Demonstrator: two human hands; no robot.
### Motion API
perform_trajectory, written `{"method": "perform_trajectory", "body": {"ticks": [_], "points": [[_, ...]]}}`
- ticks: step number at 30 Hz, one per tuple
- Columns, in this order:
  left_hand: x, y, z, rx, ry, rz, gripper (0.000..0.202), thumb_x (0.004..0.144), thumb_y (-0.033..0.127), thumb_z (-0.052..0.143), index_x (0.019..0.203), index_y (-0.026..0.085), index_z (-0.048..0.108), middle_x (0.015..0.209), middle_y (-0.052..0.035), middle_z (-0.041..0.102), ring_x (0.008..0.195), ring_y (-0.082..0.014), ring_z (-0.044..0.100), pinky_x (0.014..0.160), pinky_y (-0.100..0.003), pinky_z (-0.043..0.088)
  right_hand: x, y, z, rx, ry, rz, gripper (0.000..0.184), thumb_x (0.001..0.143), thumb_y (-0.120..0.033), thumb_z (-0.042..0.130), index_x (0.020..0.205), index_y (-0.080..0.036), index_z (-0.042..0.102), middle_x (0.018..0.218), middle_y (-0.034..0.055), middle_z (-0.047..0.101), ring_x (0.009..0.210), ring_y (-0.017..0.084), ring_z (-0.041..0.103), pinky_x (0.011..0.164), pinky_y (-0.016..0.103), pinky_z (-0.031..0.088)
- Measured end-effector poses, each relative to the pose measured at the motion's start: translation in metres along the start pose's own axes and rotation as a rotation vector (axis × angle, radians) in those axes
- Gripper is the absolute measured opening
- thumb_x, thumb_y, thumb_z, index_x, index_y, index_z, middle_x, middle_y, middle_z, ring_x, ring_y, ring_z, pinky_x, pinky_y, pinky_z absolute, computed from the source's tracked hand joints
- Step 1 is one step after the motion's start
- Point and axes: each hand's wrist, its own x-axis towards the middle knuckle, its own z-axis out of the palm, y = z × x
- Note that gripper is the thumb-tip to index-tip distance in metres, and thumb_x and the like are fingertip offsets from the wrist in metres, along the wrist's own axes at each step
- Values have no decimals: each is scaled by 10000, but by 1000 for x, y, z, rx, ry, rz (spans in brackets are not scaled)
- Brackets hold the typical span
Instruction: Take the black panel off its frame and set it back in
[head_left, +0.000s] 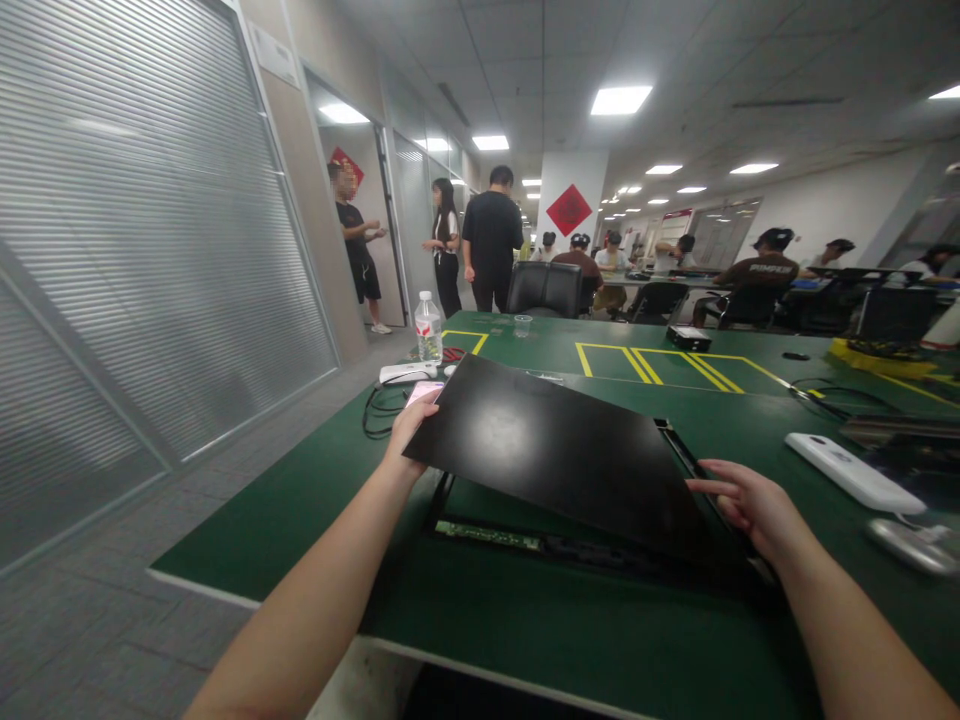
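A black panel (525, 450) lies tilted at the centre of the frame, glossy face up with a pale glare on it, its left end raised and its right end low over a thin black frame (600, 555) on the green surface (300, 530). The left hand (412, 430), left of centre, has its grip closed on the panel's left edge, thumb on top and the other fingers mostly hidden beneath. The right hand (757, 505), right of centre, reaches in at the panel's right edge, index and middle fingers stretched toward it, the others curled; whether this grip has hold of the panel or the black frame cannot be told. Below the panel's lower edge, a green circuit strip (487, 535) shows along the black frame. Just beyond the left hand are a lit phone (424, 391), a black cable (373, 415) and a clear bottle (428, 335). A clear cup (523, 325) and a black box (688, 338) stand farther back, near yellow lines (645, 366). At right lies a white device (855, 470). Three people stand at upper left and centre; others sit at upper right. A blinded glass wall (142, 250) fills the left.
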Motion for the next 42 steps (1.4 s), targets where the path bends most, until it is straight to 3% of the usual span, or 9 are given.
{"method": "perform_trajectory", "body": {"ticks": [10,19,32,42], "points": [[-3,-1,1,57,10,4,659,540,214,817,1193,134,782,982,-98,817,905,-293,764,817,-347,575,-3,-2,0,-39,78,-18,291,655,-321,729,901,-174,679,687,182,744,345,71,306,343,200,177],[-10,-1,7,138,29,-50,421,531,176,813,951,144,827,902,-77,816,830,-260,745,734,-314,559,0,1,-5,-119,113,-28,253,680,-321,714,891,-188,673,672,145,748,347,71,309,340,189,200],[-11,-2,11,198,63,-112,478,515,157,762,988,121,817,843,-76,808,738,-220,722,705,-294,546,4,5,-7,-192,175,-26,259,706,-359,678,905,-194,657,656,119,742,365,93,305,365,222,219],[-5,-5,4,275,90,-148,391,468,116,712,847,137,808,731,-54,783,679,-202,699,669,-281,539,5,5,-8,-162,171,-18,232,715,-337,676,890,-186,650,666,129,747,370,81,299,371,211,213]]}}
